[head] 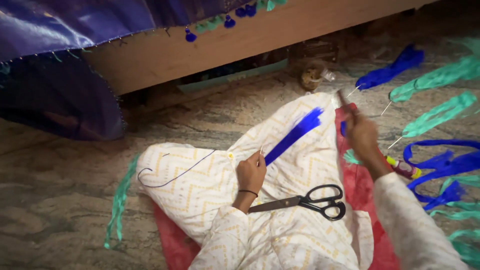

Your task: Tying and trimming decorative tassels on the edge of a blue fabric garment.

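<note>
My left hand [251, 172] pinches the end of a bundle of bright blue threads [295, 135] that fans out over my white zigzag-patterned lap cloth [200, 185]. A thin dark thread [175, 176] trails left from that hand across the cloth. My right hand [361, 135] is raised and blurred, gripping a thin stick-like tool [344, 99] near the far end of the threads. Black-handled scissors [310, 201] lie on my lap between the two arms.
Blue [392, 72] and teal [440, 112] thread bundles lie on the stone floor at right, beside a small red and yellow bottle [405, 168]. A purple tasselled fabric [75, 30] drapes over a wooden bed frame [240, 45]. A red mat [360, 190] lies under me.
</note>
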